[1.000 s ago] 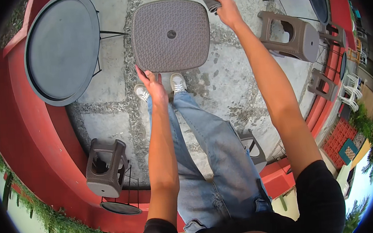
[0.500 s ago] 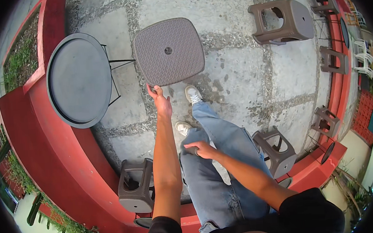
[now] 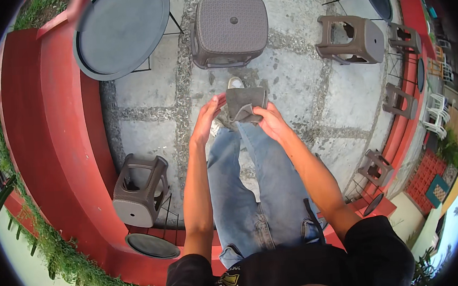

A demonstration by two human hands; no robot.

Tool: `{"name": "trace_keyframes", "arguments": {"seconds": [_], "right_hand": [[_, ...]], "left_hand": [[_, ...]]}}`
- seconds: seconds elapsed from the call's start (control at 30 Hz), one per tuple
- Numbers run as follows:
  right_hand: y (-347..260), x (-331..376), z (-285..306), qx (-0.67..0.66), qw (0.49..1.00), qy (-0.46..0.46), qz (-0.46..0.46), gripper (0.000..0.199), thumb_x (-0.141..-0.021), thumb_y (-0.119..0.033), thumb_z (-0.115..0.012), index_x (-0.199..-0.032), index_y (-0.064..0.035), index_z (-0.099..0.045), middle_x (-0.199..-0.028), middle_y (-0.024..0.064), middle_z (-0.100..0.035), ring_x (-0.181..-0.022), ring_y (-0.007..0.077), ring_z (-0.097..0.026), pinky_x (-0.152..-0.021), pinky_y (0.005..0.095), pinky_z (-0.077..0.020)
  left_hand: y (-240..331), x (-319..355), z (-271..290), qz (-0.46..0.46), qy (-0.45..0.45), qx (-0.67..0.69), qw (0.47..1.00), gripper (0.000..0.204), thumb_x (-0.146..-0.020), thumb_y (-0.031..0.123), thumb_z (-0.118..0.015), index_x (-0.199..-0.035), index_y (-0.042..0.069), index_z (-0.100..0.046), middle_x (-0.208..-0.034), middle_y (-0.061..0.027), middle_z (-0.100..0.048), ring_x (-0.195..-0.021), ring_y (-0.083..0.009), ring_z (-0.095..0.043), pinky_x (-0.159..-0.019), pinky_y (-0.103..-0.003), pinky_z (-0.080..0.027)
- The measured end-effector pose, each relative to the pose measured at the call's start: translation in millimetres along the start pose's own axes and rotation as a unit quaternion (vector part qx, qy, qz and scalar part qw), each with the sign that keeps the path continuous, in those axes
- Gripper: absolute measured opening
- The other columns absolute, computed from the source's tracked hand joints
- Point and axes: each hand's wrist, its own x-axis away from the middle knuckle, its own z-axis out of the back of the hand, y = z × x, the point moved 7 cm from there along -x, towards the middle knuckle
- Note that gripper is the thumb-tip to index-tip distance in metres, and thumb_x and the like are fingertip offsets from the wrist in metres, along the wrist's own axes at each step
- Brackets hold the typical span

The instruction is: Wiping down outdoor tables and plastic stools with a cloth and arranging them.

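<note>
Out on the paved patio, just short of a square brown wicker-pattern table (image 3: 232, 27), the person stands holding a folded grey cloth (image 3: 245, 104) up in front of their jeans. The right hand (image 3: 272, 122) has its fingers clamped on the cloth's lower edge; the left hand (image 3: 206, 120) touches its left side with fingers straight and close together. A round grey table (image 3: 120, 31) stands by the red wall (image 3: 47, 129), and brown plastic stools (image 3: 139, 189) are dotted about.
</note>
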Motion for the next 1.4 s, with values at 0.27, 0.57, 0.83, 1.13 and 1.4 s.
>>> {"name": "trace_keyframes", "arguments": {"seconds": [0.27, 0.57, 0.83, 1.13, 1.4], "right_hand": [[-36, -14, -25, 0.341, 0.935, -0.095, 0.025, 0.068, -0.087, 0.012, -0.068, -0.151, -0.0004, -0.047, -0.142, 0.0093, -0.062, -0.129, 0.0194, -0.062, -0.106, 0.0367, -0.0522], [-74, -103, 15, 0.367, 0.93, 0.009, -0.005, 0.057, -0.101, -0.012, -0.065, -0.155, -0.0081, -0.047, -0.149, 0.0129, -0.057, -0.135, 0.0213, -0.057, -0.114, 0.0384, -0.0464], [-230, -296, 119, 0.225, 0.883, 0.268, 0.312, 0.049, -0.107, -0.03, -0.058, -0.148, -0.0035, -0.052, -0.151, 0.0144, -0.055, -0.134, 0.0248, -0.054, -0.115, 0.0411, -0.0427], [-171, -330, 61, 0.182, 0.946, 0.158, 0.215, 0.091, -0.11, -0.07, -0.033, -0.164, 0.0023, -0.034, -0.166, 0.0157, -0.043, -0.15, 0.0333, -0.043, -0.126, 0.0457, -0.0318], [-186, -308, 53, 0.267, 0.897, 0.235, 0.264, 0.079, -0.113, -0.059, -0.037, -0.151, 0.0099, -0.049, -0.15, 0.0185, -0.057, -0.133, 0.0309, -0.056, -0.115, 0.042, -0.0419]], "left_hand": [[25, -10, -23, -0.071, 0.015, 0.009, 0.997, 0.038, -0.105, 0.038, -0.073, -0.107, 0.0, -0.078, -0.098, 0.0036, -0.071, -0.09, -0.0064, -0.058, -0.081, -0.027, -0.048], [29, -37, 55, -0.163, 0.289, -0.008, 0.943, 0.033, -0.107, 0.028, -0.07, -0.116, -0.003, -0.07, -0.102, -0.003, -0.074, -0.089, -0.011, -0.064, -0.082, -0.03, -0.053], [64, -189, 90, -0.213, 0.323, 0.025, 0.922, 0.048, -0.113, 0.038, -0.055, -0.134, -0.004, -0.063, -0.124, -0.0084, -0.07, -0.113, -0.0173, -0.06, -0.103, -0.033, -0.045], [131, -293, 105, -0.139, 0.164, -0.097, 0.972, 0.091, -0.105, 0.071, -0.047, -0.155, -0.005, -0.05, -0.157, -0.0192, -0.054, -0.146, -0.0287, -0.048, -0.125, -0.038, -0.031], [188, -383, 77, -0.168, 0.069, -0.129, 0.975, 0.073, -0.112, 0.059, -0.044, -0.151, -0.002, -0.055, -0.149, -0.0142, -0.06, -0.139, -0.0251, -0.053, -0.121, -0.036, -0.035]]}}
